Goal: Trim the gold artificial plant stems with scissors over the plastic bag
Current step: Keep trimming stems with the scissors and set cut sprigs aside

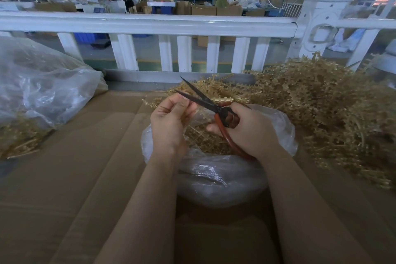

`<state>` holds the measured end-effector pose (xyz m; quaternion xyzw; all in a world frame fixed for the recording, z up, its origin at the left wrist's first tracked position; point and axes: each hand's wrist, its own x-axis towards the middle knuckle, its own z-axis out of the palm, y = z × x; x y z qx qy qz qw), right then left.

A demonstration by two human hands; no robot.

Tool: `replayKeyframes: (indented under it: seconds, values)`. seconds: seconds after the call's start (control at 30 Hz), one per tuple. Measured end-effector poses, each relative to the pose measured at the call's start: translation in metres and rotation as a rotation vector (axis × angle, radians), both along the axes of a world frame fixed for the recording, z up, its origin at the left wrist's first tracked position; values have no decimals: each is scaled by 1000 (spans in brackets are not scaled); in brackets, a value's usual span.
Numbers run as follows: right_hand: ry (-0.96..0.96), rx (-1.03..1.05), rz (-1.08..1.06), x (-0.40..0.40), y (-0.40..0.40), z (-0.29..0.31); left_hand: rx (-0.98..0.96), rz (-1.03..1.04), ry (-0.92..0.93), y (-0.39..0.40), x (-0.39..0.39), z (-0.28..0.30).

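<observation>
My right hand (246, 130) grips the red-handled scissors (205, 100), whose dark blades stand apart and point up and left. My left hand (169, 120) pinches a thin gold stem (151, 102) right at the blades; most of that stem is hidden by the fingers. Both hands hover over an open clear plastic bag (214, 178) that holds gold trimmings (201, 137).
A big heap of gold stems (321, 113) fills the right side of the cardboard-covered table (75, 178). A second large clear bag (38, 88) with gold pieces lies at the left. A white railing (150, 23) runs behind the table, with people at workbenches beyond.
</observation>
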<state>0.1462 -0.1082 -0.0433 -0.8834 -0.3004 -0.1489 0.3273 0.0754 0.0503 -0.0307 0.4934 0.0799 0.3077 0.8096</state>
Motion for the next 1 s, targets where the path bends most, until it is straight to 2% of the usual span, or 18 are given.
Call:
replayKeyframes:
  seconds: [0.43, 0.57, 0.8, 1.0]
  values:
    - [-195, 22, -83, -6, 0, 5, 8, -23, -53, 3, 2, -5]
    - [-198, 9, -95, -6, 1, 4, -1, -12, -49, 3, 2, -4]
    - [-69, 18, -43, -5, 1, 4, -49, -34, -44, 1, 0, -1]
    - [142, 319, 62, -6, 2, 6, -50, 34, -50, 4, 0, -2]
